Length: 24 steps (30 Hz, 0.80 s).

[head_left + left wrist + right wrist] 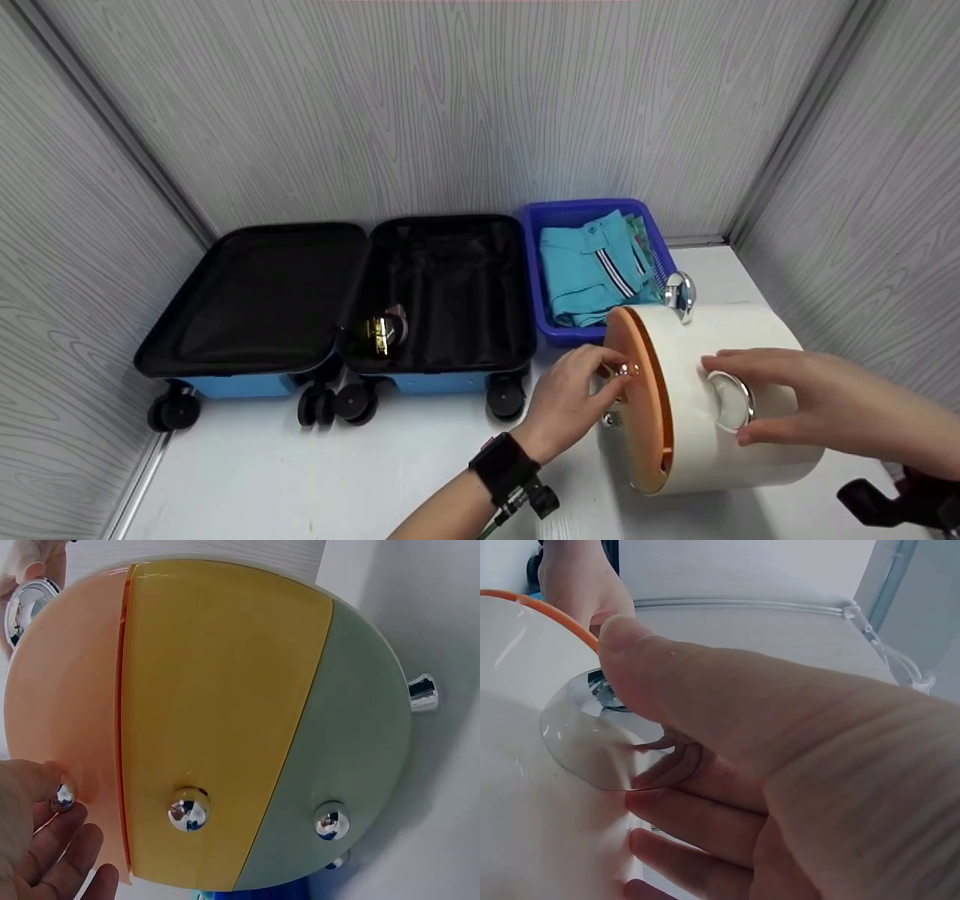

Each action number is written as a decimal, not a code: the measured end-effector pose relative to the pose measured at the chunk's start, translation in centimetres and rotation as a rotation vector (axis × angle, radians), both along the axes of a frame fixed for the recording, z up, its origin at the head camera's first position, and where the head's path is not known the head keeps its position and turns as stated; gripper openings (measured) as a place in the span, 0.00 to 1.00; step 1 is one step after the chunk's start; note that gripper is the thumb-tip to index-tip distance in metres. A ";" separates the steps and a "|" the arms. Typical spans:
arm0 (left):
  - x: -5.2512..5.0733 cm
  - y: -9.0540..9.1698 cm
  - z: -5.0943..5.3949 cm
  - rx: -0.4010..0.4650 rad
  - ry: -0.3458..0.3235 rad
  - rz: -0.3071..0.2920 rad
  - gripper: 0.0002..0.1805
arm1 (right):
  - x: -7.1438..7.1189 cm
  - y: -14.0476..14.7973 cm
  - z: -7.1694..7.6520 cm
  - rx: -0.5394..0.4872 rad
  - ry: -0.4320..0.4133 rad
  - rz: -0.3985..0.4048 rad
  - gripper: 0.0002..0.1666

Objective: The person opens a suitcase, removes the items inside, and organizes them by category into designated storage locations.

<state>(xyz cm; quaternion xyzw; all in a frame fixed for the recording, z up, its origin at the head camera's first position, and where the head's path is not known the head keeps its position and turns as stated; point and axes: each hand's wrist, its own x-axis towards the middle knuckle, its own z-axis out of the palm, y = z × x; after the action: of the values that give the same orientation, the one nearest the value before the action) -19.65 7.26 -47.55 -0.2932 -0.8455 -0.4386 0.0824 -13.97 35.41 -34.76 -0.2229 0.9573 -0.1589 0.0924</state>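
A white rounded box (750,330) lies on its side at the right, its front in orange, yellow and green panels with silver knobs. Thumb and fingers of my left hand (571,394) pinch the silver knob (64,796) of the orange panel (67,690). This panel's edge stands slightly out from the white body. My right hand (810,394) is curled around a round silver foot (733,403) on the box's side, thumb and fingers at its rim. In the right wrist view, fingertips of the right hand (727,750) touch the white surface.
An open suitcase (442,367) with black lining lies at the left and middle, holding a small shiny yellow-and-dark item (386,331). Behind the box stands a blue basket (534,277) with folded turquoise clothing (577,274). Grey panel walls enclose the white table (300,480).
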 end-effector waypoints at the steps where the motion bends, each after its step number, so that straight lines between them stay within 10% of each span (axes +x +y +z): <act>1: 0.0 -0.2 0.0 0.005 0.008 -0.003 0.13 | 0.0 0.0 0.0 0.000 -0.013 -0.008 0.48; 24: 0.9 -7.0 -1.2 0.113 0.064 0.048 0.11 | 0.2 0.0 0.0 0.003 -0.018 -0.024 0.49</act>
<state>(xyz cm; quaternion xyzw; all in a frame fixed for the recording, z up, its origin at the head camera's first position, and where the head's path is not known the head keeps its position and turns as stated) -18.72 0.30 -48.71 -0.2813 -0.8233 -0.4738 0.1362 -13.81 35.36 -34.75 -0.2099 0.9594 -0.1604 0.0994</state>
